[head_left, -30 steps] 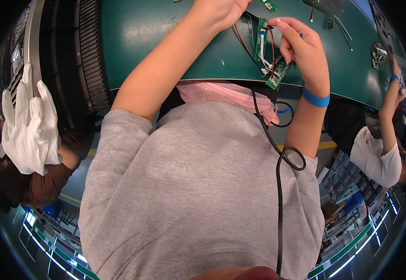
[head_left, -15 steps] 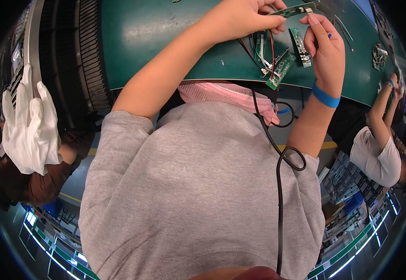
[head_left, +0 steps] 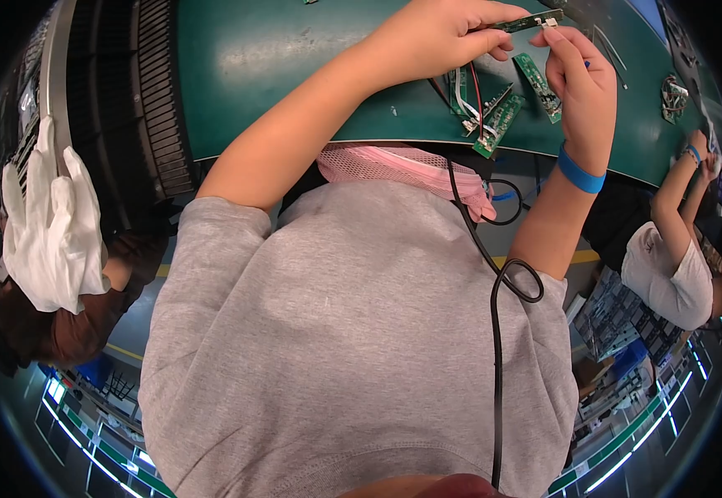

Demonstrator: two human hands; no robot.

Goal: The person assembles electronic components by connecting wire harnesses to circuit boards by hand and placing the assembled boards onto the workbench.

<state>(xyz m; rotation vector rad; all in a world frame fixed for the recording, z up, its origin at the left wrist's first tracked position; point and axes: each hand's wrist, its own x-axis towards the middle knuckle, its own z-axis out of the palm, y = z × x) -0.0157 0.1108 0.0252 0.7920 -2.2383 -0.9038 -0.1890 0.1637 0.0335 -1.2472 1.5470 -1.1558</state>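
Observation:
A narrow green circuit board (head_left: 529,21) is held up above the table, its left end pinched between the thumb and fingers of my left hand (head_left: 440,37). At the board's right end is a small white connector (head_left: 551,23). The closed thumb and index finger of my right hand (head_left: 583,79) pinch at this connector. Below the hands lie a loose green board (head_left: 537,87), another green board (head_left: 499,126) and a third board (head_left: 457,91) partly covered by wires. Red, black and white wires (head_left: 478,100) run between these boards and up toward my left hand.
The green table (head_left: 295,66) has its near edge against me. A wire bundle (head_left: 674,95) and thin metal tweezers-like strips (head_left: 612,54) lie to the right. A black ribbed rack (head_left: 158,91) stands left. A black cable (head_left: 496,349) hangs down my front. Co-workers sit on both sides; one wears a white glove (head_left: 56,224).
The held board and my left hand have shifted slightly downward in view, and the left fingers lie straighter along the board. The loose board by my right hand has slid a little right.

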